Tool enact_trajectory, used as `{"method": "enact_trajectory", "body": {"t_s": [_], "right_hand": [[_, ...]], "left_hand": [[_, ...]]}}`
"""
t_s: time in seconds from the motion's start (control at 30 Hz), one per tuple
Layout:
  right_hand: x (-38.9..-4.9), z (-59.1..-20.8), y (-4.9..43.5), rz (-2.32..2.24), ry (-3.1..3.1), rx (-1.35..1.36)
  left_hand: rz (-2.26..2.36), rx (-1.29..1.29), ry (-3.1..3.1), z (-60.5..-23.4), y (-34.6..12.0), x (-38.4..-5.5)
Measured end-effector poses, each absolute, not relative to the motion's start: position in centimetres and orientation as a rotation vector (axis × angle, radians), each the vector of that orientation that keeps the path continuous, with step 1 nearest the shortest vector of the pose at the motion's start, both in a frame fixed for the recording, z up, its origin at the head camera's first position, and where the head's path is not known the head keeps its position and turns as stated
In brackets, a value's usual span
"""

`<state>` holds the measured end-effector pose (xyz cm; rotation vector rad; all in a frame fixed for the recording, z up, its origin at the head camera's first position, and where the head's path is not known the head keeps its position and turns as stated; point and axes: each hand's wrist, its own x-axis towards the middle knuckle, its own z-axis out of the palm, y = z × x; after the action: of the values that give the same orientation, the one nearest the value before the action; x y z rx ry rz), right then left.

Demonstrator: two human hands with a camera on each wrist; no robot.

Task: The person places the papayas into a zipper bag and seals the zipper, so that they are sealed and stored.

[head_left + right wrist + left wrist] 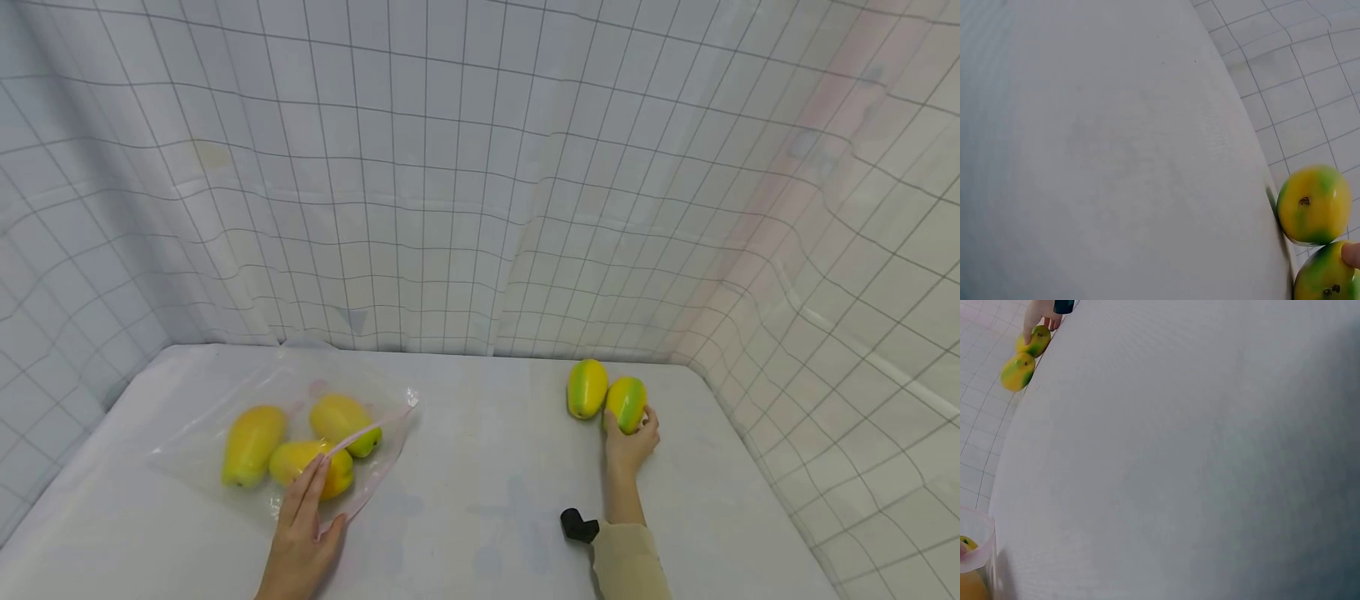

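Right hand (632,450) grips the right-hand fruit (627,398), far right on the surface (465,467); second fruit (587,388) sits just beside it. Left hand (302,525), fingers nearly straight, touches the pink rim (366,432) of the clear bag (198,433), left side. Advice: wrap fingers round the middle, lift straight up so the neighbour doesn't roll; hold the rim lightly. Count: one bag, five fruits: two outside, three bagged fruits (255,446).

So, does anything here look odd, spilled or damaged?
Nothing stands out: three fruits lie inside the clear bag, two more fruits on the table, one held by the right hand; no visible damage.
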<state>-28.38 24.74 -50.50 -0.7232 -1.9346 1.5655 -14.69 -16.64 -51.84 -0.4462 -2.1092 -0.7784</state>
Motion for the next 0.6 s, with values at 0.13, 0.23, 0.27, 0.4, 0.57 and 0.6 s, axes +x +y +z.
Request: {"method": "enact_trajectory", "body": {"t_s": [0.13, 0.23, 0.27, 0.4, 0.57, 0.6], "right_hand": [[-28.29, -50.45, 24.63, 1.569, -1.968, -0.713], [-28.29, -50.42, 24.62, 1.552, -1.994, -0.705], [-28.29, -50.4, 24.63, 1.551, -2.002, -0.703], [-28.33, -50.52, 24.73, 1.535, -2.016, -0.696], [-28.37, -50.84, 24.99, 1.534, -2.016, -0.688], [-28.37, -50.87, 25.03, 1.538, -2.01, -0.688]], "left_hand": [[-0.772, -0.447, -2.105, -51.95, -16.65, -14.73], [-0.772, -0.442, -2.107, -51.87, -16.6, -14.67], [-0.773, -0.441, -2.108, -51.87, -16.6, -14.67], [-0.775, -0.442, -2.099, -51.99, -16.62, -14.77], [-0.792, -0.443, -2.108, -51.97, -16.64, -14.73], [-0.796, -0.44, -2.116, -51.94, -16.64, -14.69]]}}
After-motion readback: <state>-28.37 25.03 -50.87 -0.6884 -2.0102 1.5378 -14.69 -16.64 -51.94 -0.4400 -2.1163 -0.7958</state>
